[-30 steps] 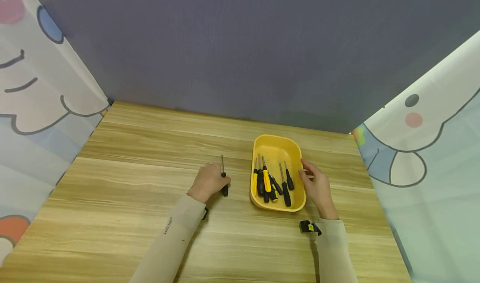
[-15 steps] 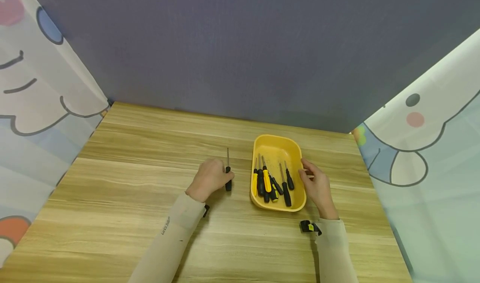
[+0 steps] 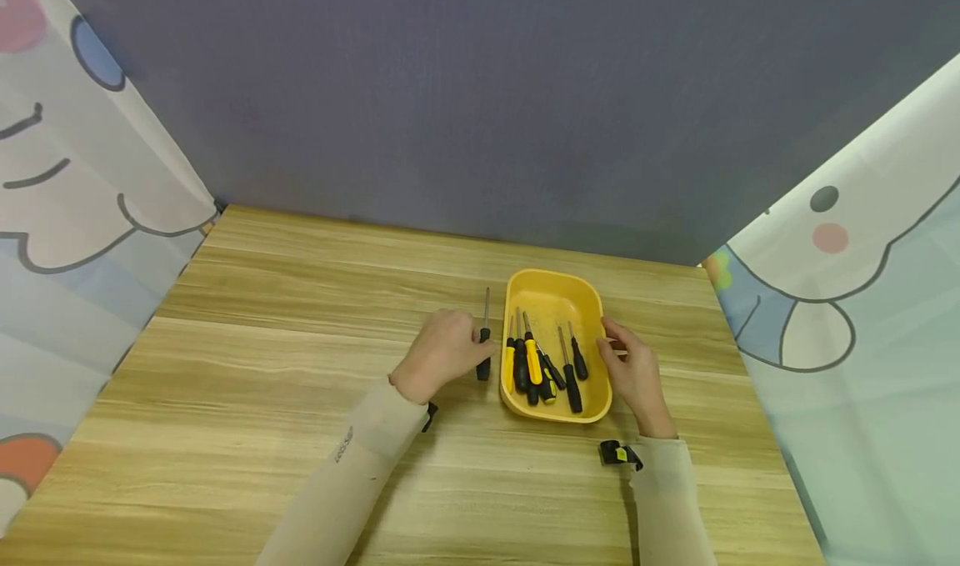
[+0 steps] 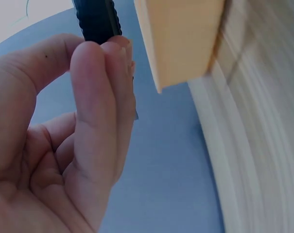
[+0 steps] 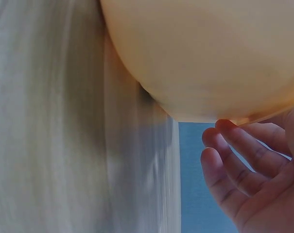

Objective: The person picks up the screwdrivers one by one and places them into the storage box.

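Observation:
My left hand pinches a screwdriver by its black handle, its metal shaft pointing away from me, just left of the yellow tray. In the left wrist view the ribbed black handle sticks out past the thumb and fingertips, close to the tray's wall. At the tray's right side my right hand holds the rim with thumb and index finger. Its other fingers lie loosely near the outer wall. Inside the tray are several screwdrivers, among them a yellow-handled one and a black-handled one.
The tray stands on a wood-grain table, right of its middle. A grey panel rises behind the table's far edge. Printed cartoon curtains hang at both sides. A small black device sits by the right wrist.
My left hand has brought the screwdriver from the table rightward to beside the tray, its shaft now reaching farther away from me. My right hand and the tray have stayed put.

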`<state>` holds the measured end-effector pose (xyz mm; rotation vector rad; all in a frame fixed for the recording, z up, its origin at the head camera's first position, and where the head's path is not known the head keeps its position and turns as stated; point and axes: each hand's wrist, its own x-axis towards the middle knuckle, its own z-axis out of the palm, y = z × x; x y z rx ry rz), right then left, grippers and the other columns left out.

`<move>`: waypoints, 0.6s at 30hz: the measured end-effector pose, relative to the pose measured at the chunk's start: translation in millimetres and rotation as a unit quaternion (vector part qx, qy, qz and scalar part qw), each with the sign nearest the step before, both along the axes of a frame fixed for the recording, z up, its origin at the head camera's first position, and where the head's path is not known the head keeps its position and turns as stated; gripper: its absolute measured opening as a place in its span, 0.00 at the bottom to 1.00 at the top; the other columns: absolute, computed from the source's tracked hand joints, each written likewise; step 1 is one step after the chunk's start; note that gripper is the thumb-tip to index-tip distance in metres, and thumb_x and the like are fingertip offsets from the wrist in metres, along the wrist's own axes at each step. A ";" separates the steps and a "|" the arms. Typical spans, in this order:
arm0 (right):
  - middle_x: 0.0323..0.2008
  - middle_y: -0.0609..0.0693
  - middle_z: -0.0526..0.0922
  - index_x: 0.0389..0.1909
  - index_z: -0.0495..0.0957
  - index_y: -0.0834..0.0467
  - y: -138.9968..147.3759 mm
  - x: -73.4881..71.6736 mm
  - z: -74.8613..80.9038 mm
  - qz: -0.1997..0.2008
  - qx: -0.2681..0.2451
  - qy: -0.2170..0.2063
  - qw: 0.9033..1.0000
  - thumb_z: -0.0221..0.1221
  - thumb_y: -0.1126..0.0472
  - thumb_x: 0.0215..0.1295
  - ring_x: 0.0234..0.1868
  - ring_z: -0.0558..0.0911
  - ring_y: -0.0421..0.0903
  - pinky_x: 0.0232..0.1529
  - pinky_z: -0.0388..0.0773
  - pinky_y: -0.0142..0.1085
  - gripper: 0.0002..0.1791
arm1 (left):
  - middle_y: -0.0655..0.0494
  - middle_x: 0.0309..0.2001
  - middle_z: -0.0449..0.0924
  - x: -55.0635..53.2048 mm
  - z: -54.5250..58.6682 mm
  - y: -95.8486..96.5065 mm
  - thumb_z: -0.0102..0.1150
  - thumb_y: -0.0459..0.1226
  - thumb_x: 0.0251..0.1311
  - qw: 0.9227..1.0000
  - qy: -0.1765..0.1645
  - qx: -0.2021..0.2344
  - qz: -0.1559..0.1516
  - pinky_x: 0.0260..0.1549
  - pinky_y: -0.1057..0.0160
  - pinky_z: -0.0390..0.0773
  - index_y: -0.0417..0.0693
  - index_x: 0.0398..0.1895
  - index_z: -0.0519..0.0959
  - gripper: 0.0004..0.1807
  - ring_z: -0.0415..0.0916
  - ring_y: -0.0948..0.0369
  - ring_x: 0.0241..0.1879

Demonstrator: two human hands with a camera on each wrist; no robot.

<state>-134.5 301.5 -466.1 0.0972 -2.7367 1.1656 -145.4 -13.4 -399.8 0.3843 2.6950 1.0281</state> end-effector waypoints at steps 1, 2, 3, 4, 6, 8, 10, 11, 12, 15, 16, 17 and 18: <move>0.51 0.66 0.81 0.65 0.73 0.66 0.0 0.0 -0.4 0.000 0.001 0.001 1.000 0.58 0.65 0.73 0.45 0.83 0.58 0.40 0.79 0.32 0.22 | 0.67 0.06 0.53 -0.3 1.4 2.2 0.66 0.42 0.61 1.000 0.003 -0.001 -0.004 0.07 0.71 0.51 0.54 0.05 0.62 0.30 0.48 0.71 0.07; 0.51 0.66 0.81 0.65 0.73 0.66 0.0 -0.2 -0.7 0.001 0.002 0.002 1.000 0.58 0.65 0.73 0.45 0.83 0.58 0.41 0.80 0.36 0.22 | 0.67 0.06 0.53 -0.5 2.3 4.5 0.66 0.42 0.61 1.000 0.006 -0.001 -0.008 0.07 0.71 0.51 0.54 0.05 0.62 0.30 0.48 0.71 0.07; 0.51 0.66 0.81 0.65 0.73 0.66 0.0 -0.3 -1.1 0.001 0.002 0.004 1.000 0.58 0.65 0.73 0.44 0.83 0.58 0.42 0.81 0.40 0.22 | 0.67 0.06 0.52 -0.8 3.1 6.8 0.67 0.42 0.61 1.000 0.008 -0.001 -0.012 0.07 0.72 0.51 0.54 0.05 0.62 0.31 0.48 0.71 0.07; 0.51 0.66 0.81 0.65 0.73 0.66 0.2 -0.1 -1.4 0.002 0.002 0.005 1.000 0.58 0.65 0.73 0.45 0.83 0.58 0.42 0.81 0.44 0.22 | 0.67 0.06 0.52 -0.9 3.6 9.6 0.67 0.43 0.61 1.000 0.009 0.000 -0.017 0.07 0.72 0.51 0.53 0.05 0.62 0.31 0.48 0.71 0.07; 0.51 0.66 0.81 0.65 0.73 0.66 0.6 0.1 -1.8 0.004 0.001 0.006 1.000 0.57 0.65 0.73 0.44 0.83 0.58 0.43 0.81 0.50 0.22 | 0.67 0.06 0.52 -1.6 4.2 15.3 0.67 0.42 0.61 1.000 0.009 0.002 -0.024 0.08 0.72 0.51 0.53 0.05 0.62 0.31 0.48 0.71 0.07; 0.51 0.66 0.81 0.65 0.73 0.66 0.6 0.3 -1.8 0.006 -0.001 0.006 1.000 0.57 0.65 0.73 0.44 0.83 0.59 0.43 0.80 0.53 0.22 | 0.67 0.06 0.52 -2.1 3.7 20.9 0.67 0.42 0.60 1.000 0.008 0.006 -0.030 0.08 0.72 0.51 0.53 0.05 0.62 0.30 0.49 0.70 0.07; 0.51 0.66 0.81 0.65 0.73 0.66 0.6 0.5 -1.7 0.007 -0.002 0.005 1.000 0.57 0.65 0.73 0.44 0.82 0.59 0.43 0.80 0.54 0.22 | 0.67 0.07 0.53 -2.7 2.7 26.6 0.67 0.41 0.59 0.999 0.003 0.010 -0.035 0.07 0.72 0.51 0.52 0.07 0.62 0.28 0.50 0.70 0.08; 0.51 0.67 0.81 0.65 0.73 0.66 0.6 0.5 -1.6 0.007 -0.002 0.005 1.000 0.57 0.65 0.73 0.44 0.82 0.59 0.43 0.80 0.54 0.22 | 0.67 0.07 0.53 -3.1 1.8 29.3 0.67 0.41 0.59 0.999 0.002 0.010 -0.038 0.07 0.72 0.52 0.53 0.07 0.62 0.28 0.50 0.70 0.08; 0.51 0.67 0.81 0.65 0.73 0.66 0.6 0.5 -1.5 0.007 -0.002 0.004 1.000 0.57 0.65 0.73 0.44 0.82 0.59 0.43 0.80 0.54 0.22 | 0.67 0.07 0.54 -3.5 0.8 31.9 0.67 0.40 0.59 0.999 0.003 0.009 -0.043 0.07 0.72 0.52 0.53 0.08 0.62 0.27 0.51 0.70 0.08; 0.51 0.67 0.81 0.65 0.73 0.66 0.5 0.4 -1.2 0.005 -0.004 0.003 1.000 0.57 0.65 0.73 0.45 0.83 0.59 0.43 0.80 0.54 0.22 | 0.66 0.08 0.54 -4.8 -2.2 38.5 0.66 0.39 0.58 0.998 0.005 0.013 -0.055 0.07 0.72 0.53 0.53 0.09 0.61 0.26 0.51 0.70 0.07; 0.51 0.67 0.81 0.65 0.73 0.66 0.5 0.3 -1.1 0.005 -0.005 0.004 1.000 0.57 0.65 0.73 0.45 0.83 0.59 0.43 0.80 0.54 0.22 | 0.66 0.08 0.53 -5.3 -3.0 40.2 0.66 0.38 0.58 0.998 0.007 0.014 -0.058 0.07 0.72 0.53 0.53 0.09 0.61 0.26 0.50 0.70 0.07; 0.51 0.66 0.81 0.65 0.73 0.66 0.5 0.1 -1.0 0.005 -0.005 0.004 1.000 0.57 0.65 0.73 0.45 0.83 0.59 0.43 0.81 0.53 0.22 | 0.66 0.08 0.53 -5.8 -4.0 41.8 0.65 0.37 0.58 0.998 0.006 0.015 -0.059 0.06 0.72 0.53 0.53 0.09 0.61 0.26 0.50 0.70 0.07; 0.51 0.66 0.81 0.65 0.73 0.66 0.5 0.0 -0.8 0.005 -0.004 0.004 1.000 0.57 0.65 0.73 0.45 0.83 0.59 0.43 0.81 0.53 0.22 | 0.66 0.08 0.53 -6.3 -4.9 43.2 0.65 0.36 0.58 0.998 0.004 0.016 -0.060 0.06 0.72 0.53 0.53 0.09 0.60 0.26 0.50 0.70 0.07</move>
